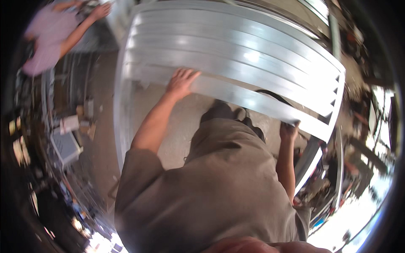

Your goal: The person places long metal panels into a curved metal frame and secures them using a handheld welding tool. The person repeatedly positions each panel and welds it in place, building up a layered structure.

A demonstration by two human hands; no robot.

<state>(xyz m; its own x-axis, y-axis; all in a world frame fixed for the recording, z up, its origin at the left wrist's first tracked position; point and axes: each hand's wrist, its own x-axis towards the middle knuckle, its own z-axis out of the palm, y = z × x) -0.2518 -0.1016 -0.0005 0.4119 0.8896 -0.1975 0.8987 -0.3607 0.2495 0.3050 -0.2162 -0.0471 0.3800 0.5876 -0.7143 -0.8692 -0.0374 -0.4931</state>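
Observation:
A silvery metal frame (119,101) filled with wide horizontal slats stretches in front of me. My left hand (182,83) is on the nearest metal slat (228,90), left of its middle, with the fingers bent over its far edge. Toward the slat's right end, my right hand (288,130) is closed at its near edge around a dark object, mostly hidden and too blurred to name. A black curved strip or cable (274,95) shows in the gap behind that slat. Below the slat, the frame is open to the floor.
At the upper left, another person in a pink shirt (50,36) reaches toward metal pieces. Boxes (69,123) and a grey panel (66,147) lie on the left. Metal lengths (339,168) and clutter line the right side. Concrete floor (168,126) shows through the frame.

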